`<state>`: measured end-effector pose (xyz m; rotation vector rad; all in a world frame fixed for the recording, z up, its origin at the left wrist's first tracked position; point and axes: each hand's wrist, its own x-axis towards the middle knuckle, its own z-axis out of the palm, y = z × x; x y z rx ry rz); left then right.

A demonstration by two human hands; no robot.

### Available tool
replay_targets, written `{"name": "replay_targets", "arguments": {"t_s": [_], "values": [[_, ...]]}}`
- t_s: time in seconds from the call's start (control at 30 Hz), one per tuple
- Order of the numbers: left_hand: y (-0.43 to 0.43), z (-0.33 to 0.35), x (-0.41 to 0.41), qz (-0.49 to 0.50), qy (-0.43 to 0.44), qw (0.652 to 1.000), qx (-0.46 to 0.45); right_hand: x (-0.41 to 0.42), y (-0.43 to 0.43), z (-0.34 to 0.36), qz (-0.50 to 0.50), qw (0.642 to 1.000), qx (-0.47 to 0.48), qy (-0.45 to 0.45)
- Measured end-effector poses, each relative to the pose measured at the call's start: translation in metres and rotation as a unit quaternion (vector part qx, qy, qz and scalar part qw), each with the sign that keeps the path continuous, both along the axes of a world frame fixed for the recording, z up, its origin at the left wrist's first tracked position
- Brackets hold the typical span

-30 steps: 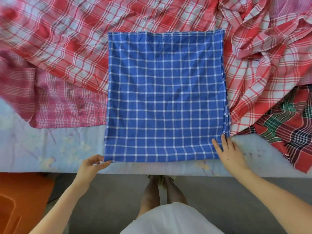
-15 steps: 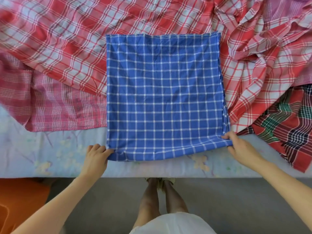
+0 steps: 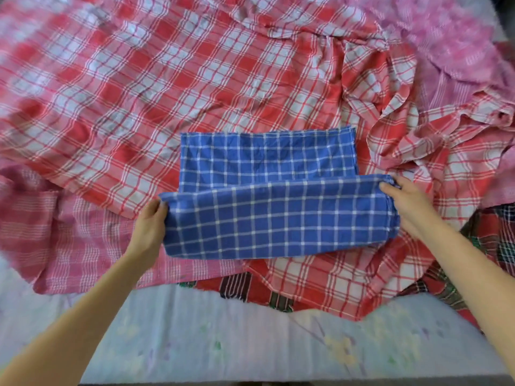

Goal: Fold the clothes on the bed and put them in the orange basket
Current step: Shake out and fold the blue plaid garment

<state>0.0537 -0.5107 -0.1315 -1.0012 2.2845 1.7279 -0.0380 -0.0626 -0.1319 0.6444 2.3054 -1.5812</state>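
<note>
Bare bedsheet (image 3: 250,344) near the edge lies free; checked cloths (image 3: 139,93) crowd beyond

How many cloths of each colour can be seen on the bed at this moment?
Blue checked cloth, held by the left hand and the right hand: 1
Red and white checked cloth: 1
Pink checked cloth: 1
Purple-pink cloth: 1
Dark red and green tartan cloth: 1
Total: 5
</note>
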Motion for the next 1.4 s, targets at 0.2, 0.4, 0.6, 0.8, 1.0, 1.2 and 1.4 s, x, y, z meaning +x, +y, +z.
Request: {"name": "replay_targets", "arguments": {"t_s": [0.2,0.4,0.6,0.8,1.0,1.2,1.4], "values": [[0.007,-0.014,-0.129,0.043,-0.017,0.993,-0.113,-0.102,-0.028,-0.008,-0.023,0.993,0.117,0.023],[0.005,-0.042,-0.191,0.07,-0.091,0.988,-0.098,-0.15,-0.04,-0.035,-0.03,0.989,0.146,-0.018],[-0.01,-0.073,-0.219,0.147,-0.136,0.978,-0.055,-0.186,-0.047,-0.062,0.052,0.98,0.193,-0.015],[0.015,-0.068,-0.181,0.004,-0.095,0.91,-0.403,-0.14,-0.034,-0.069,0.081,0.92,0.381,0.031],[0.138,-0.069,-0.122,-0.333,0.1,0.811,-0.471,-0.032,-0.029,-0.059,-0.018,0.909,0.414,-0.045],[0.214,-0.115,-0.107,-0.458,0.015,0.758,-0.465,-0.016,-0.031,-0.075,-0.177,0.948,0.164,-0.206],[0.206,-0.108,-0.111,-0.492,-0.01,0.747,-0.447,-0.026,-0.028,-0.053,-0.124,0.966,0.038,-0.225]]}}
